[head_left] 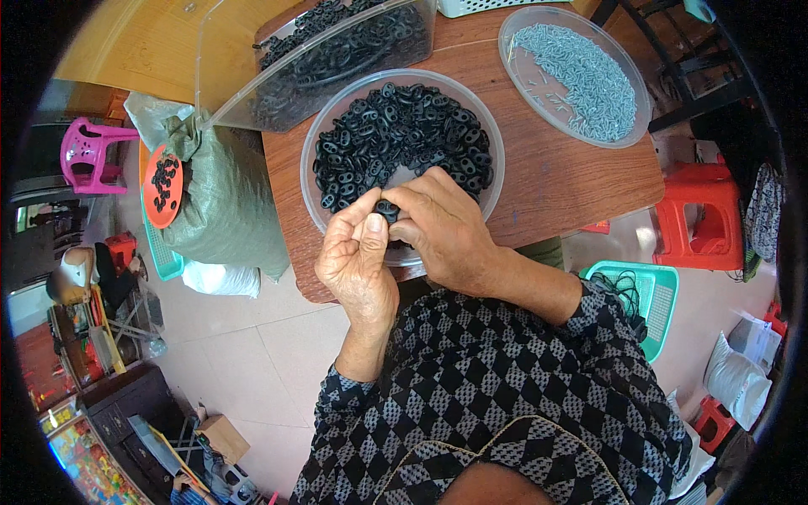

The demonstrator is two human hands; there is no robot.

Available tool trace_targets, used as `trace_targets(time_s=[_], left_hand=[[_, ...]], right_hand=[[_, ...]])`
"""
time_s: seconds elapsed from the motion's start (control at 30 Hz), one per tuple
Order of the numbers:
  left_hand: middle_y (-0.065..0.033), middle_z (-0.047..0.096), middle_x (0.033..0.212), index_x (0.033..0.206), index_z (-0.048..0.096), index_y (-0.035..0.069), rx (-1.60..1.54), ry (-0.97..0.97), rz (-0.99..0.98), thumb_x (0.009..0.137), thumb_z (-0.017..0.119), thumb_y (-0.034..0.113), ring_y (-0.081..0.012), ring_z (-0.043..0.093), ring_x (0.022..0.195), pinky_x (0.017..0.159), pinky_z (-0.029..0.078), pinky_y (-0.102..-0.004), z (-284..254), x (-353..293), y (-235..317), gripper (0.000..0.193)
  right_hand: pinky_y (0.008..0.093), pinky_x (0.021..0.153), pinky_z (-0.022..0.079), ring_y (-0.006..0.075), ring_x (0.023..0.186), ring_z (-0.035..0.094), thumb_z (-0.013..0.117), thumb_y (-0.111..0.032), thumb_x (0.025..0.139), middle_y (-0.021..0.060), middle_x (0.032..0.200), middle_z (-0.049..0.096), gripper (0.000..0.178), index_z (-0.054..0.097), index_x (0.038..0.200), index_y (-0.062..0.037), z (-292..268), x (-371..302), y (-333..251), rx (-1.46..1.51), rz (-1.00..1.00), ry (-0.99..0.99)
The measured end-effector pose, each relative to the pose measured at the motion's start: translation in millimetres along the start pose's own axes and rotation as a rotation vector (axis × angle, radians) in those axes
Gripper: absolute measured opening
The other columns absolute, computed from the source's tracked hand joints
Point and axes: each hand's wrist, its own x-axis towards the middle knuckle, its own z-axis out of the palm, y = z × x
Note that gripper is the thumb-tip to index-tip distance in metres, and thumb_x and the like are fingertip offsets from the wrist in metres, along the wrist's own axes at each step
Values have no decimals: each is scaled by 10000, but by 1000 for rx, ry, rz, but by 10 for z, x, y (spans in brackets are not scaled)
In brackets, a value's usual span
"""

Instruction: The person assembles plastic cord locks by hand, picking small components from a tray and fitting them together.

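Observation:
Between my two hands is a small black plastic piece with round holes (387,210). My left hand (360,257) pinches it with thumb and forefinger, while my right hand (442,223) grips its other side. Both hands are over the near edge of a round clear tub (497,160), in which many similar black pieces (396,126) are heaped. Farther right on the brown table (581,181) lies a round clear lid (513,63) with a pile of small silvery screws or pins (589,80).
A large clear bin (316,71) of black parts stands at the back left. Beside the table are a green sack (223,202) and an orange plate (151,198) with black pieces. To the right are a red stool (699,219) and a green basket (661,328). Another person (80,273) sits far left.

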Motion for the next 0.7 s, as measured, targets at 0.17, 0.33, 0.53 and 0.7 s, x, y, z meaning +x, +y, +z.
trace_targets(time_s=[0.17,0.33,0.53,0.7], left_hand=[[-104,632,1030,1081,589,-70,-40,-36,14,872,605,7,-89,567,874,794,472,-211,5,-5,-16,224],[-106,630,1040,1077,588,-71,-92,-4,28,870,618,30,-86,556,901,825,452,-211,-6,-24,-44,232],[-98,629,1029,1065,586,-66,-76,-6,61,874,628,68,-84,554,897,836,448,-218,1,-78,-101,237],[-97,632,995,1048,584,-66,-79,12,167,877,629,85,-84,565,848,794,468,-215,53,-101,-149,233]], right_hand=[[382,677,423,297,786,487,635,-31,718,149,869,523,296,536,985,52,-27,-13,3,39,63,15],[379,674,422,295,778,485,635,-31,722,146,852,521,295,536,987,51,-67,44,-92,124,121,9],[383,635,418,293,748,485,640,-8,702,140,824,512,289,534,965,44,-45,24,-83,97,84,86],[367,576,415,280,690,488,639,7,684,127,780,512,281,535,943,41,-9,32,-89,117,20,162]])
